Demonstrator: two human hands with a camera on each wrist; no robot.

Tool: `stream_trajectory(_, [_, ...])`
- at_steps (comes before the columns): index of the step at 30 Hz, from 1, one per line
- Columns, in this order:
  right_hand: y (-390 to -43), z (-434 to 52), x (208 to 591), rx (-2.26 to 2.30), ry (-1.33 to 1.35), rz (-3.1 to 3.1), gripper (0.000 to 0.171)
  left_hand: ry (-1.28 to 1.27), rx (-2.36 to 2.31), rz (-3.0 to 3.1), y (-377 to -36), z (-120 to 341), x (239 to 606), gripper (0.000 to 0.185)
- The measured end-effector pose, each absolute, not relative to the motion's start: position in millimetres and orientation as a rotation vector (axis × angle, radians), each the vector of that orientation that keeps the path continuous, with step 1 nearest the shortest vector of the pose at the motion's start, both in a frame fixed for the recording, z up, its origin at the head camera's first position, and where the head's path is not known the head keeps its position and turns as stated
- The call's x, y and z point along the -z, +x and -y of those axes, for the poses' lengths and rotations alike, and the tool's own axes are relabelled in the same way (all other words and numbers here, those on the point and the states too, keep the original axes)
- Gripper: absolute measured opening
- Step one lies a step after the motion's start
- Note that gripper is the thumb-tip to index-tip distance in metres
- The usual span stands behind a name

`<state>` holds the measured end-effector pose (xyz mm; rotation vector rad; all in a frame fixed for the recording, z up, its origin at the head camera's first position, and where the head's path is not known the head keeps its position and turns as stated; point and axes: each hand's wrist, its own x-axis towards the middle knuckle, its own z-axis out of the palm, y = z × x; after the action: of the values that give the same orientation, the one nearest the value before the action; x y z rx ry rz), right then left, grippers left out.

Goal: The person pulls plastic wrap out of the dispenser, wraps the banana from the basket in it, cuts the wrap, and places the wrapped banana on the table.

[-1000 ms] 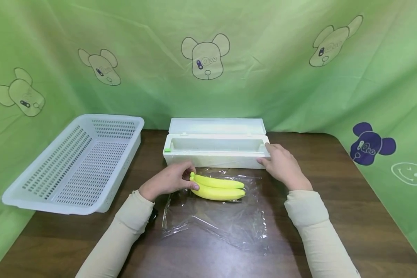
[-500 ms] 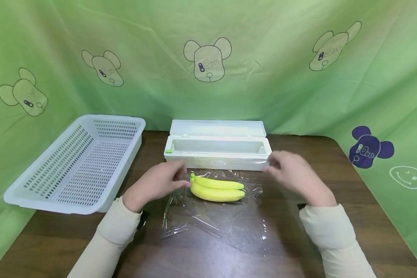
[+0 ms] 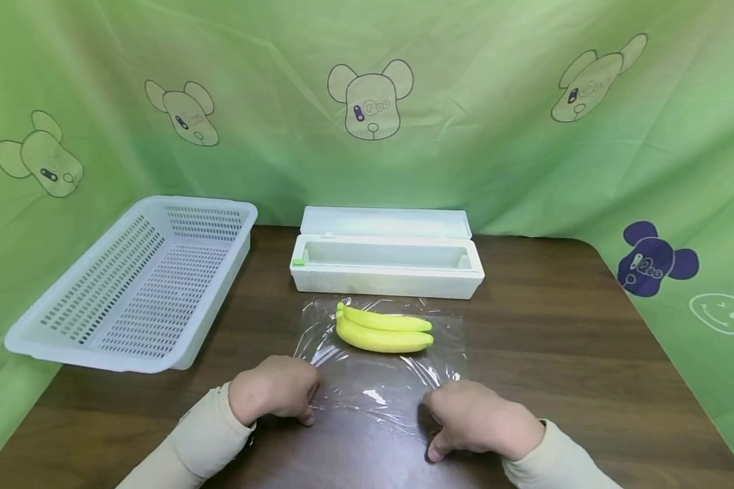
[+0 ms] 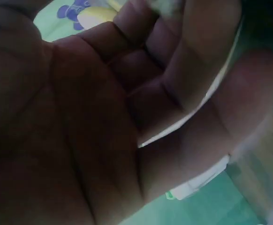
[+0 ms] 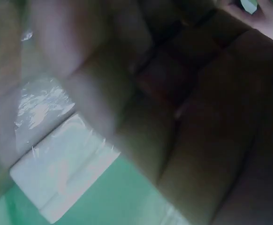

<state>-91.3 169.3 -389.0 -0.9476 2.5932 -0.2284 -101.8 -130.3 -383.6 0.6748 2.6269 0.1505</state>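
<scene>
Curling the fingers of the left hand [image 3: 278, 388] at the near-left corner of the clear cling film [image 3: 373, 394], and bending those of the right hand [image 3: 483, 420] at the near-right corner, with thumb standing off from forefinger; not being able to tell, in either case, whether pinching film. Apparently taking up the near edge, so probably needing next to grip both corners and raise them evenly, without wrinkling. Leaving the bunch of bananas [image 3: 384, 329] untouched on the film's far part, stem end pointing left. Having the lid-open film dispenser [image 3: 385, 282] standing just beyond, and the slotted plastic basket [image 3: 220, 295] farther left. Seeing palm and finger undersides only in the wrist views; catching glossy film in the right one; finding the whole layout only from the head.
</scene>
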Motion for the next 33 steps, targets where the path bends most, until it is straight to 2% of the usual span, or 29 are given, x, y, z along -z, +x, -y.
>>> stream_trajectory(6, [-85.5, -166.7, 397.4, 0.076, -1.051, -2.695, 0.028, 0.726, -0.116, -2.661, -103.4, 132.7, 388.3, 0.031])
stream_trajectory(11, [-81.2, -168.1, 393.4, 0.09, -1.075, -2.746, 0.025, 0.769, -0.262, -2.625, -103.5, 137.4, 381.7, 0.034])
stream_trajectory(22, [-75.0, -176.4, 369.6, 0.12, -1.116, -2.809, 0.03, 0.937, -0.414, -2.614, -99.0, 150.4, 356.4, 0.032])
stream_trajectory(33, [-71.8, -183.0, 359.1, 0.058, -1.091, -2.917, 0.031, 0.945, -0.497, -2.569, -91.7, 153.7, 342.1, 0.031])
